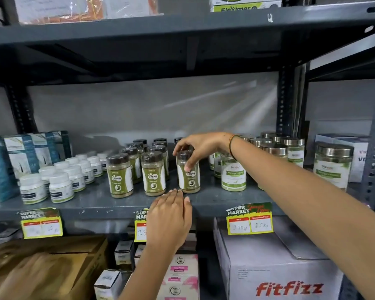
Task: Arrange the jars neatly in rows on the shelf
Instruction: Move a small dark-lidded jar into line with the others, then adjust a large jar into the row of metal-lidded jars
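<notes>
Several brown-lidded Caska jars of green powder stand in rows on the grey shelf [210, 200]. My right hand [195, 148] reaches in from the right and grips the lid and upper side of the front right Caska jar [189, 180], which stands upright on the shelf. Two more front jars stand to its left, one [153, 176] beside it and another [119, 176] further left, with others behind them. My left hand [170, 217] is flat against the shelf's front edge just below the held jar, fingers together, holding nothing.
Small white-capped bottles [59, 182] and blue boxes [0, 167] fill the shelf's left. Steel-lidded glass jars [233, 177] stand at the right, one [331, 163] apart. Price tags [249, 221] hang on the shelf edge. Below sit a FitFizz carton [279, 276] and a brown carton [46, 267].
</notes>
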The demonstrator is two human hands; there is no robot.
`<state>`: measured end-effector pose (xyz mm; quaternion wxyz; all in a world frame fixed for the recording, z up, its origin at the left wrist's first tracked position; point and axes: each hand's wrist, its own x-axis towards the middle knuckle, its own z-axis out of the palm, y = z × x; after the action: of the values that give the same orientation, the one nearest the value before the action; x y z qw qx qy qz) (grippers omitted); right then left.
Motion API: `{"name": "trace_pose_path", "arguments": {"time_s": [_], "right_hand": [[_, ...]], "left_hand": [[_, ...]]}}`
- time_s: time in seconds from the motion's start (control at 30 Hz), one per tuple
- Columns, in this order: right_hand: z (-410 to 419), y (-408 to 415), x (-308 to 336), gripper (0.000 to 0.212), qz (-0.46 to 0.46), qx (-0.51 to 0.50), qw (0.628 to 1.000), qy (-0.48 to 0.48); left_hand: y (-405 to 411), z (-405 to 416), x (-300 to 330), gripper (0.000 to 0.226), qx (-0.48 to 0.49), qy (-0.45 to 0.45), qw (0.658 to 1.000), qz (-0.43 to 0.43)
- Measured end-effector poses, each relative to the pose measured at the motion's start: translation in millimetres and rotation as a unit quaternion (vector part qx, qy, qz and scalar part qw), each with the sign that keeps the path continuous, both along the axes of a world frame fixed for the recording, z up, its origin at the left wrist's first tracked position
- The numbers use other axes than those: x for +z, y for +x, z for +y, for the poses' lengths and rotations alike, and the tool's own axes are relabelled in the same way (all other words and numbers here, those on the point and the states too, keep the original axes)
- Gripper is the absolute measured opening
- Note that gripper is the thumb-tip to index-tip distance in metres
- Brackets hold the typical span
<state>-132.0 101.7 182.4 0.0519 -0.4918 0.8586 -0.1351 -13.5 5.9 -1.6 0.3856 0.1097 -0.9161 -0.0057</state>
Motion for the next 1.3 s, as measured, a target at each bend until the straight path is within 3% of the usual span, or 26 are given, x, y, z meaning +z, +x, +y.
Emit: {"name": "trace_pose_path", "arguments": {"time_s": [0.33,0.47,0.63,0.83,0.93,1.03,1.17,1.3], "right_hand": [[1,2,-5,0.073,-0.035,-0.031,0.999,-0.006],[10,10,-4,0.079,-0.058,-0.047,0.996,-0.055],[36,23,7,0.069,0.019,-0.068,0.989,-0.127],[94,25,21,0.044,0.135,-0.123,0.954,-0.238],[131,17,25,0.038,0.198,-0.193,0.942,-0.19],[168,10,26,0.039,0.231,-0.282,0.93,-0.051],[200,7,26,0.05,0.248,-0.401,0.871,0.141],[213,7,23,0.055,0.251,-0.455,0.832,0.195]], "left_hand": [[0,-1,-1,0.05,-0.004,0.008,1.0,0.002],[1,-1,1,0.053,-0.012,0.011,1.0,0.002],[2,2,1,0.05,-0.01,0.012,1.0,0.0],[4,5,2,0.05,-0.012,0.016,1.0,-0.004],[4,4,3,0.05,-0.017,0.018,1.0,-0.004],[4,3,3,0.049,-0.019,0.018,1.0,-0.002],[3,3,3,0.048,-0.018,0.017,1.0,0.0],[1,3,2,0.046,-0.017,0.016,1.0,0.001]]}}
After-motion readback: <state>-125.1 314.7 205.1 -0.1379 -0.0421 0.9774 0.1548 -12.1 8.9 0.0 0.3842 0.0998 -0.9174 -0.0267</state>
